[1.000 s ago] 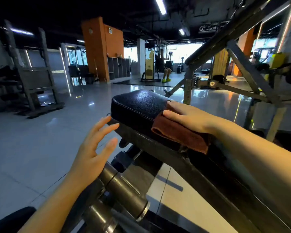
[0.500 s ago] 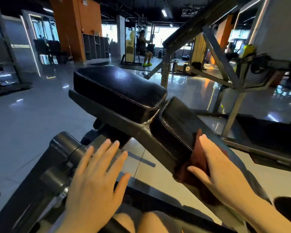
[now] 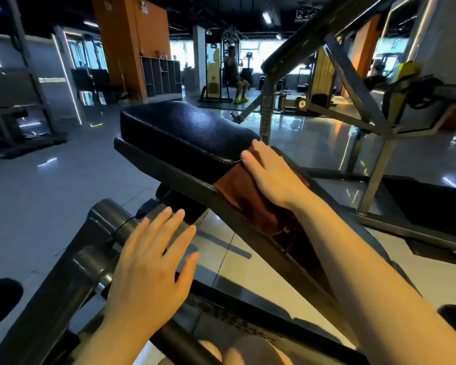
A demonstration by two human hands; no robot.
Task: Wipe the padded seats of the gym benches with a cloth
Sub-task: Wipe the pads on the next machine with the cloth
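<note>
A black padded bench seat (image 3: 184, 130) rises ahead of me on a dark metal frame (image 3: 169, 175). A second black pad (image 3: 300, 164) runs down from it toward me, mostly hidden under my right arm. A brown cloth (image 3: 242, 198) lies over the gap between the two pads and hangs down the left side. My right hand (image 3: 271, 175) presses flat on the cloth with straight fingers, its tips at the edge of the upper pad. My left hand (image 3: 153, 262) hovers open, fingers spread, over the bench's lower frame and holds nothing.
A black roller bar (image 3: 108, 222) and frame tubes sit under my left hand. A tall inclined metal rack (image 3: 353, 83) stands right behind the bench. A person sits at a machine (image 3: 234, 75) far back. An orange pillar (image 3: 132, 43) and cubby shelves are at the back left.
My right hand slid the cloth up the lower pad to the seam with the upper pad, after having pulled it down from there. My left hand stays open and hovering.
</note>
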